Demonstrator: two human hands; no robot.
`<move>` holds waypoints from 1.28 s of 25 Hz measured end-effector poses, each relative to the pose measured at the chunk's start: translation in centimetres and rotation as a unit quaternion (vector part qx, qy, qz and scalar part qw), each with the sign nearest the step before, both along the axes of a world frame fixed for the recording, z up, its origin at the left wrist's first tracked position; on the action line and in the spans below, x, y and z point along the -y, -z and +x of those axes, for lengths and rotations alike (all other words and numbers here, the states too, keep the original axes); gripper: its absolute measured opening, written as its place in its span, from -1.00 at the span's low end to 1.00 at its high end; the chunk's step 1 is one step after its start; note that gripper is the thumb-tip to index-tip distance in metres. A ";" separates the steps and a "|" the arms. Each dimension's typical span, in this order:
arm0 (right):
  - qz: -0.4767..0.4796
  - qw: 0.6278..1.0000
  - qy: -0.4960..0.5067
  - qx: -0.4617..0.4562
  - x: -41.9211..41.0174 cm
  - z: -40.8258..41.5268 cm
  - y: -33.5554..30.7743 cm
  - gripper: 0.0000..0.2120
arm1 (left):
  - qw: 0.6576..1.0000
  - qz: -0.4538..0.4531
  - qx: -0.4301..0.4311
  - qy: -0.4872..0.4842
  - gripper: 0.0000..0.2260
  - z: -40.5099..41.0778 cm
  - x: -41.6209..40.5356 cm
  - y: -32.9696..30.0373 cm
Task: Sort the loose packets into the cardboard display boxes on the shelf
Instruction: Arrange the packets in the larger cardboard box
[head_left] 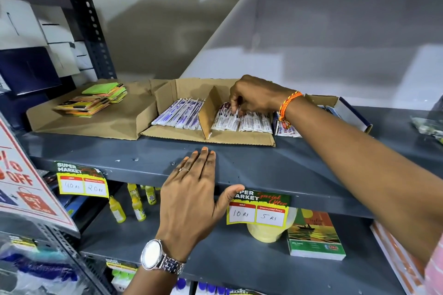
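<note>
Steel-banded wristwatch nearest, on the wrist of the left hand. Left hand laid flat, fingers spread wide, palm against the front lip of the grey metal shelf; nothing held. Yellow and green price tag just beside the thumb, marked 10 and 5. Second price tag further left on the same lip.

On the shelf top: open brown cardboard display box with 1 upright divider, 2 compartments. Left compartment: row of white and purple packets. Right compartment: row of white and red packets. Right hand reaching over the right compartment, fingers curled and pinched on 1 white packet at the row's top edge. Orange thread bracelet at that wrist.

Left: flat cardboard tray bearing a stack of green and orange packets.
</note>
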State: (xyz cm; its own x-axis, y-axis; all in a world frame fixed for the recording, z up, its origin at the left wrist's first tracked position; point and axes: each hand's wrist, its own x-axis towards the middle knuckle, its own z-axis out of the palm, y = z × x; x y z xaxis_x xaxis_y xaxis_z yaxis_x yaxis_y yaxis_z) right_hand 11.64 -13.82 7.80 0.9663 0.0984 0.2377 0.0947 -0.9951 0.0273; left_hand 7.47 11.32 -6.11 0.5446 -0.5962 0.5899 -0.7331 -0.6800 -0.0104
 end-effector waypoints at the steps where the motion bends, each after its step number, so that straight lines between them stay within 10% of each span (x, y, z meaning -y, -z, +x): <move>1: -0.002 1.000 -0.001 0.021 0.0 -0.1 0.0 -0.82 | 1.000 0.000 -0.002 0.001 -0.19 0.0 0.0 0.0; 22: -0.027 0.993 0.112 0.033 -1.9 -3.0 2.8 -0.85 | 1.000 -0.014 0.015 0.004 -0.22 0.1 0.1 0.3; 27: -0.021 0.976 0.193 -0.102 -4.1 -4.1 4.9 -0.35 | 1.000 -0.021 0.018 0.008 -0.22 0.1 0.1 0.4; 32: -0.010 0.976 0.198 -0.089 -4.6 -4.6 5.3 -0.26 | 1.000 -0.020 0.016 0.012 -0.22 0.2 0.1 0.4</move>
State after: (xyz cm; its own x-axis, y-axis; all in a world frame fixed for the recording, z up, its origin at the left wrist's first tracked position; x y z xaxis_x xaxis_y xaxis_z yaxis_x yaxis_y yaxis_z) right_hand 7.01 -9.18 2.46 0.9552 -0.2891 0.0637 -0.2931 -0.9538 0.0658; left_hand 7.68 11.23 -6.55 0.5110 -0.5851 0.6297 -0.7495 -0.6620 -0.0068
